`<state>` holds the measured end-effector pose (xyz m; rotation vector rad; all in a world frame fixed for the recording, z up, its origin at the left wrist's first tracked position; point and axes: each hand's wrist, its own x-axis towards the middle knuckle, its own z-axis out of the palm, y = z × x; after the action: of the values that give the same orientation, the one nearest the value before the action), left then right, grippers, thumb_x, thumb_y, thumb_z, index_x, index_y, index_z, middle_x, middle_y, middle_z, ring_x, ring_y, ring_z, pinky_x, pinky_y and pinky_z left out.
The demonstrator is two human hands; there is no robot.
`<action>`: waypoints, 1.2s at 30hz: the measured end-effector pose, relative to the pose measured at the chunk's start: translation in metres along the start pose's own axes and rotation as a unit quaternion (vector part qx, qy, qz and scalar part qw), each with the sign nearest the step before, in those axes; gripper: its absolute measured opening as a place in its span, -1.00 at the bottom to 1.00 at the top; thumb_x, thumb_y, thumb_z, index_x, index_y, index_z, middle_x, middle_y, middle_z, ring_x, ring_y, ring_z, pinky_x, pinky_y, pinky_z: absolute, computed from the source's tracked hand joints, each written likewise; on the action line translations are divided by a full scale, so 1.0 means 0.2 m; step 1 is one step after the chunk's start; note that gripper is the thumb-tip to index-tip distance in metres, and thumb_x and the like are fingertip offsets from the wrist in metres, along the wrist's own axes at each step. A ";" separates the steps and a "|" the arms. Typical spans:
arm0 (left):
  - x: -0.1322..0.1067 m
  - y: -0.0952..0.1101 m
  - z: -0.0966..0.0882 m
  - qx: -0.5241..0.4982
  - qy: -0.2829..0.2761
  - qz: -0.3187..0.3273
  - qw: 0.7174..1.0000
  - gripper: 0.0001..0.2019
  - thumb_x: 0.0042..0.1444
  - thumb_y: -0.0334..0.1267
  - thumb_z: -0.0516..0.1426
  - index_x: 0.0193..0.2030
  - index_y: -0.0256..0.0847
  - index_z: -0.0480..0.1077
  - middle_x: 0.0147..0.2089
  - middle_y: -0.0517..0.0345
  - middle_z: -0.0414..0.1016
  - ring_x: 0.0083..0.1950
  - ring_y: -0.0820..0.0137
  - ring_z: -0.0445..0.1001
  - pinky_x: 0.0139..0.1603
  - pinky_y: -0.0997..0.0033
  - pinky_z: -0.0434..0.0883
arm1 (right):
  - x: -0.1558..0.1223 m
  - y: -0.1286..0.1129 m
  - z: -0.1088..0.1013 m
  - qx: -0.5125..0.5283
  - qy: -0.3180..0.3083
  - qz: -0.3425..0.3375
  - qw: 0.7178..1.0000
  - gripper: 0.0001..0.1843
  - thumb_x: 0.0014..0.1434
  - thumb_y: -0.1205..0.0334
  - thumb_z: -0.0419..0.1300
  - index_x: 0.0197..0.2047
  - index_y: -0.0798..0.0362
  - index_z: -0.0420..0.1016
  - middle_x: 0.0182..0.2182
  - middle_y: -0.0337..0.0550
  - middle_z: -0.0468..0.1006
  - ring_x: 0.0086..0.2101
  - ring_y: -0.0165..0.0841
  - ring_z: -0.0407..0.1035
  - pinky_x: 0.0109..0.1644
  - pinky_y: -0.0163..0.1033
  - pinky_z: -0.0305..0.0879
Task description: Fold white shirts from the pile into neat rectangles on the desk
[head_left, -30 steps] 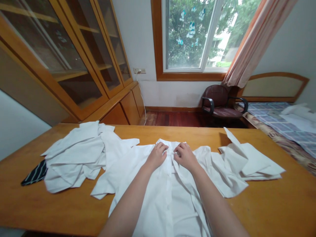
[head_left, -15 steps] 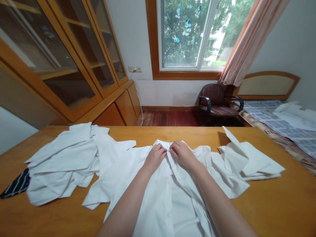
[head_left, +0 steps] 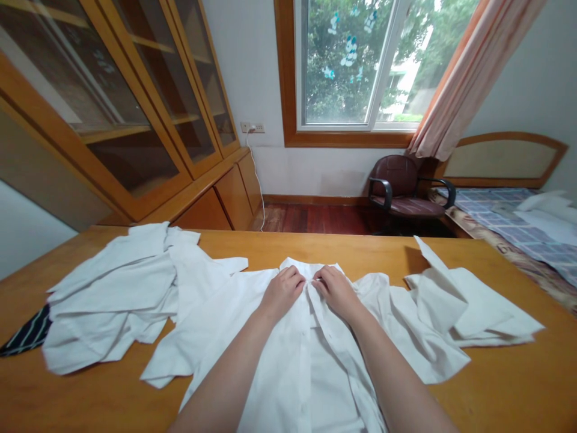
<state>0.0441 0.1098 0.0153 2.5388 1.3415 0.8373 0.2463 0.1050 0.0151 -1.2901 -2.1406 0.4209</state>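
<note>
White shirt (head_left: 279, 367) lies spread on the worktop (head_left: 496, 391), collar (head_left: 311, 268) farthest away. Left hand (head_left: 285, 290) and right hand (head_left: 335, 290) pinch its front edges below the collar (fingertips partly hidden). Fabric likely handles light, soft, limp; grip both edges.

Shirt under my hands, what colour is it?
The shirt is plain white, seen best in the head view.

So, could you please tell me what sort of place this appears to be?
Probably a bedroom in a home: a bed with a headboard stands at the right, a pink curtain hangs by the window, and a glass-fronted cabinet lines the left.
</note>
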 end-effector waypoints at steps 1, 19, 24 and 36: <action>0.00 0.01 0.00 -0.003 0.002 0.001 1.000 -0.89 0.28 -0.38 0.13 -0.26 -0.18 0.48 -0.23 0.12 0.46 -0.18 0.34 0.46 -0.12 0.32 0.44 | 0.00 0.00 0.00 0.001 0.002 -0.001 1.000 -0.94 0.34 0.27 0.17 -0.23 0.00 0.41 -0.26 -0.14 0.51 -0.20 -0.25 0.36 -0.08 -0.15 0.26; -0.02 0.02 -0.03 -0.131 0.031 0.006 0.991 -0.87 0.31 -0.32 0.10 -0.23 -0.16 0.49 -0.23 0.14 0.51 -0.17 0.40 0.51 -0.11 0.41 0.46 | -0.01 -0.03 -0.02 0.046 0.020 0.002 0.999 -0.91 0.35 0.22 0.15 -0.22 -0.02 0.47 -0.31 -0.16 0.53 -0.22 -0.26 0.38 -0.11 -0.18 0.26; -0.02 0.01 -0.02 -0.145 0.030 -0.007 0.989 -0.87 0.30 -0.32 0.13 -0.25 -0.16 0.51 -0.24 0.14 0.53 -0.17 0.39 0.52 -0.11 0.41 0.47 | -0.01 -0.02 -0.01 0.076 0.013 0.013 0.997 -0.92 0.32 0.22 0.19 -0.20 -0.03 0.51 -0.30 -0.17 0.58 -0.22 -0.26 0.42 -0.10 -0.17 0.28; -0.02 0.02 -0.03 -0.187 0.031 -0.063 0.980 -0.89 0.21 -0.39 0.17 -0.30 -0.17 0.52 -0.27 0.16 0.51 -0.18 0.39 0.51 -0.12 0.42 0.45 | -0.02 -0.02 -0.01 0.075 -0.018 0.012 0.997 -0.86 0.26 0.27 0.25 -0.13 -0.03 0.61 -0.24 -0.14 0.64 -0.15 -0.24 0.46 0.01 -0.11 0.29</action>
<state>0.0424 0.1036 0.0201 2.1362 1.2114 1.0374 0.2461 0.0996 0.0189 -1.2332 -2.0816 0.6084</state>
